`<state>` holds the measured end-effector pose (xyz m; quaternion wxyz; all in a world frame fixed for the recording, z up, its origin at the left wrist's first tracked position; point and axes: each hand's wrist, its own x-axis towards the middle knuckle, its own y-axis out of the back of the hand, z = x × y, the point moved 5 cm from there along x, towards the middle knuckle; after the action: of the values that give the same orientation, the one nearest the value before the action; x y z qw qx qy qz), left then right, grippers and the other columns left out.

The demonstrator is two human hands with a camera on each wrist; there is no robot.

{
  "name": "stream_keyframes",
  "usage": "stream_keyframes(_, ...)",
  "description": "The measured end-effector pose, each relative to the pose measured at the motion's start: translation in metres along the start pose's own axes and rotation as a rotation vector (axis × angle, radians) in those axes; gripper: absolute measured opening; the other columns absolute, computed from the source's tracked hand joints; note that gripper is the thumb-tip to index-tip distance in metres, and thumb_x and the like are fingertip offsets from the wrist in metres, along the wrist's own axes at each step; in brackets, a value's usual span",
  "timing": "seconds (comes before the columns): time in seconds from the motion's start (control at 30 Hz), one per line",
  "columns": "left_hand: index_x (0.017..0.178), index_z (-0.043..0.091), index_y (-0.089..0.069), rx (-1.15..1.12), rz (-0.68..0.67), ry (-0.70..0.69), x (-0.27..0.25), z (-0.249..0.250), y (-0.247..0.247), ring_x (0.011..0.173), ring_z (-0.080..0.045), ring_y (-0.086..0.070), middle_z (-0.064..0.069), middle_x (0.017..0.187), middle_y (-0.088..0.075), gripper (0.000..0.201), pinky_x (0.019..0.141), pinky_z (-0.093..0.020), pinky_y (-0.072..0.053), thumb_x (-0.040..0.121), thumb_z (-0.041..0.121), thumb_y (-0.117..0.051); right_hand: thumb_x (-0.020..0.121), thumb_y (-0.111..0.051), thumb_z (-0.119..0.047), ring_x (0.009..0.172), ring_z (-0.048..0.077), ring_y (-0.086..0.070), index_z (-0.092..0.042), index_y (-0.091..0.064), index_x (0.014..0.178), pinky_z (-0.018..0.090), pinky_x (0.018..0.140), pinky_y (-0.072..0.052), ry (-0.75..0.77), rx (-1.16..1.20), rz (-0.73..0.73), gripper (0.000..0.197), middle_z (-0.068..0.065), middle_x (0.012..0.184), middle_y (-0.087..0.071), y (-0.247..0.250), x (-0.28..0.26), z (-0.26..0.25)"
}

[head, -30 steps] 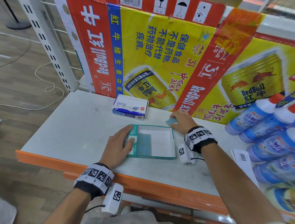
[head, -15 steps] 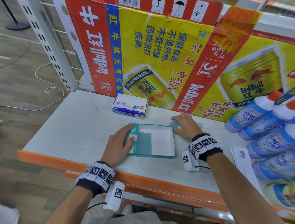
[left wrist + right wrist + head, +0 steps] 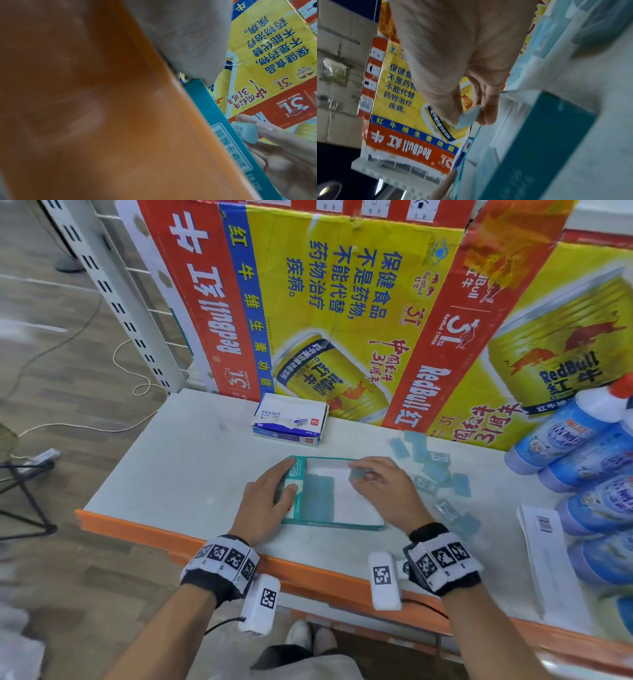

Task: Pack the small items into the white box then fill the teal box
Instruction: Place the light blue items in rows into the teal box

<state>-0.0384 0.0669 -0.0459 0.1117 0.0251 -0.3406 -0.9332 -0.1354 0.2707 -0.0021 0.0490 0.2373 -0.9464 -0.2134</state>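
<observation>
One pale blue eraser [image 3: 358,473] is pinched between the thumb and fingers of the right hand [image 3: 383,491], above the open teal box [image 3: 334,525] on the desk [image 3: 191,460]. The left hand [image 3: 262,505] lies flat on the box's left rim, fingers straight, steadying it. To do this well, lower the eraser flat beside the row of erasers [image 3: 317,496] already inside, edges aligned, leaving no gap. Loose erasers [image 3: 435,474] wait to the right.
</observation>
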Motion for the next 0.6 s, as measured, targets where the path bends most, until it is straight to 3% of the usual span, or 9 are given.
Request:
stream_keyframes(0.13,0.142,0.029,-0.035,0.033,0.025,0.009,-0.002,0.004,0.000,0.110,-0.013,-0.059,0.004,0.141,-0.048,0.053,0.090,-0.036,-0.053,0.091,0.043,-0.038,0.083,-0.070,-0.014,0.073,0.002,-0.058,-0.017,-0.069,0.108,0.011,0.080,-0.045,-0.004,-0.099,-0.065,0.025,-0.001,0.106,-0.053,-0.020,-0.009,0.010)
stream_keyframes(0.3,0.139,0.027,-0.040,0.059,0.060,0.006,-0.001,0.005,0.001,0.104,-0.011,-0.058,0.003,0.136,-0.054,0.050,0.090,-0.031,-0.050,0.091,0.039,-0.039,0.081,-0.071,-0.026,0.068,0.005,-0.054,-0.022,-0.064,0.115,0.019,0.076,-0.043,0.024,-0.301,-0.154,0.035,-0.016,0.085,-0.048,-0.024,-0.008,0.014)
stream_keyframes(0.43,0.138,0.028,-0.040,0.067,0.059,0.000,0.001,0.001,0.000,0.096,-0.007,-0.057,0.002,0.130,-0.058,0.048,0.083,-0.019,-0.045,0.091,0.039,-0.040,0.076,-0.074,-0.017,0.065,0.005,-0.050,-0.019,-0.064,0.116,0.017,0.069,-0.037,0.041,-0.359,-0.218,0.041,-0.017,0.079,-0.046,-0.028,-0.007,0.017)
stream_keyframes(0.53,0.138,0.030,-0.040,0.059,0.056,-0.002,0.001,-0.002,-0.001,0.094,-0.007,-0.058,0.002,0.129,-0.058,0.048,0.081,-0.021,-0.048,0.091,0.040,-0.040,0.078,-0.069,-0.011,0.072,0.010,-0.051,-0.019,-0.065,0.114,0.016,0.070,-0.037,0.048,-0.388,-0.238,0.038,-0.011,0.085,-0.050,-0.030,-0.010,0.017)
stream_keyframes(0.6,0.138,0.030,-0.039,0.051,0.056,-0.003,0.002,-0.003,-0.002,0.096,-0.012,-0.060,0.001,0.128,-0.059,0.048,0.084,-0.031,-0.051,0.091,0.040,-0.040,0.080,-0.066,-0.009,0.075,0.011,-0.052,-0.019,-0.066,0.114,0.017,0.075,-0.041,0.041,-0.384,-0.240,0.035,-0.009,0.091,-0.051,-0.030,-0.011,0.016)
